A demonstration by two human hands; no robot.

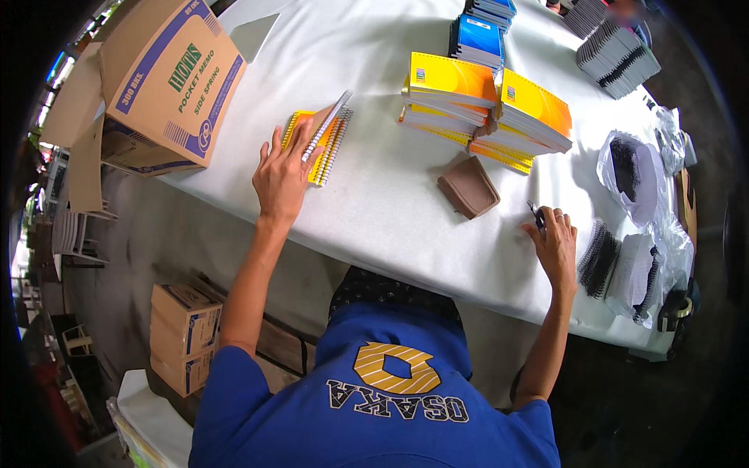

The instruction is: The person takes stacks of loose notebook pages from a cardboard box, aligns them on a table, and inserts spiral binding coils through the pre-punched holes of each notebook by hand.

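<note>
My left hand (281,179) lies with its fingers spread over the left side of a small pile of yellow spiral notebooks (334,148). Against its thumb leans a tilted notebook (328,125) with a pale wire coil along its edge. At the right, my right hand (555,238) is closed around a small dark-handled hand tool, its metal tip (533,207) pointing away from me; it looks like pliers or cutters, but the fingers cover most of it. Between my hands sits a small brown box-like object (468,187).
Stacks of yellow-orange notebooks (452,86) stand beyond the brown object, with blue notebooks (477,39) behind. A large open carton (172,86) is at the left table edge. Black coils (599,257) and plastic bags (636,179) lie at right. Dark-edged booklets (620,58) stand far right.
</note>
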